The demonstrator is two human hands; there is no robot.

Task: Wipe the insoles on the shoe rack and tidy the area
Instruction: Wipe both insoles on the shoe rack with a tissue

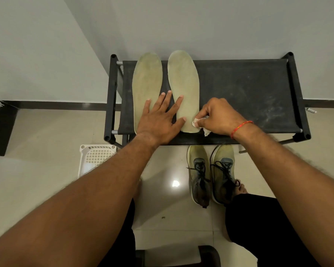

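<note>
**Insoles [183, 79] side by side on the shoe rack [249, 89], the wipe at one heel**

Head view: both pale greenish insoles lie flat on the left part of the rack's black fabric top. Their toes point to the wall behind the rack and their heels are near its front edge. The left insole [147, 83] lies closest to the rack's left frame. The right insole [185, 74] lies just beside it, with a narrow strip of dark fabric between them. The right part of the rack's top shows dusty, pale scuff marks.

The left hand [158, 116] lies palm down with its fingers straight and spread, and it grips nothing. It spans the heel halves of both insoles: the little finger is on the left one, the index finger and thumb on the right one.

The right hand [218, 118] has its fingers curled and pinches a small crumpled white wipe [198, 121]. The wipe touches the heel end of the right insole, close to the rack's front edge. A red thread band [241, 128] circles that wrist.

On the tiled floor just in front of the rack stands a pair of greenish laced shoes [212, 174], toes toward the rack. A white perforated basket [96, 158] sits on the floor by the rack's front left leg.
</note>
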